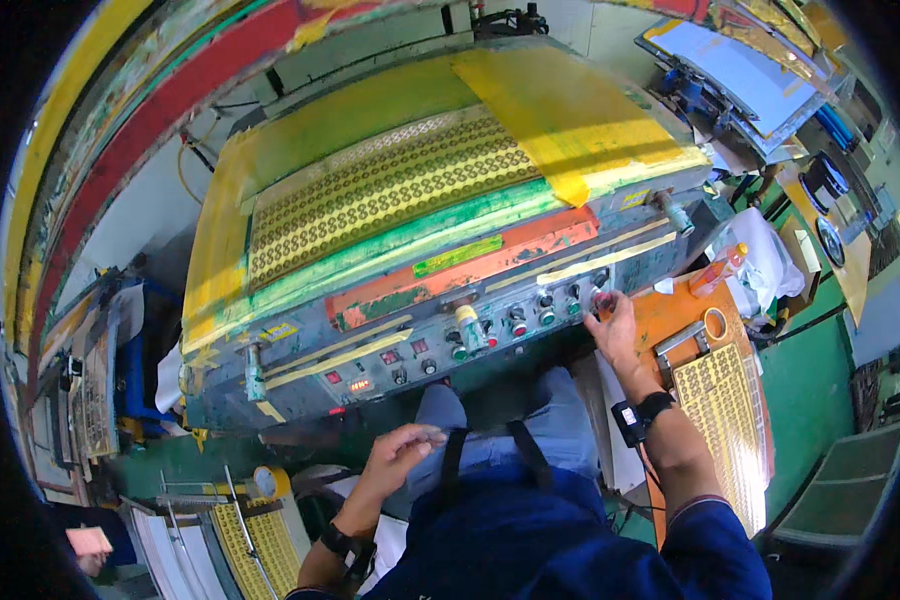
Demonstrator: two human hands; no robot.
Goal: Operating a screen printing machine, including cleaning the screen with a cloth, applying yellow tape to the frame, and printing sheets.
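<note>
At the far left, the paint-stained frame (pixel 100 190) arches over the flatbed printing machine (pixel 220 345), clear of its bed. Near the floor below, a patterned yellow sheet (pixel 255 540) lies on a rack, with a yellow tape roll (pixel 268 482) just beyond it. In the middle, another sheet, the gold-patterned sheet (pixel 390 190), lies on the machine's bed, its rows of brown motifs showing; yellow masking film (pixel 560 120) borders it and overlaps its right end. Setting the sheet on the bed looks done; with the frame raised and a hand at the controls, the machine's cycle seems to be what is left. Whether this sheet is already printed, I cannot tell. On the orange table (pixel 670 315) at right lies a further patterned sheet (pixel 720 430), beside a tape roll (pixel 714 323), so several sheets seem to be in the job.

The left hand (pixel 405 452) hangs before the person's lap, fingers bent and thumb close to them; whether something small is pinched there is unclear. The sheet on the bed lies well beyond it, past the control panel (pixel 510 325). The right hand (pixel 613 328) is at the red button (pixel 600 302) on the panel's right end, fingers narrowly curved around it; whether they press or merely touch, I cannot tell. From this hand, the bed's sheet lies ahead and to the left, well apart.
</note>
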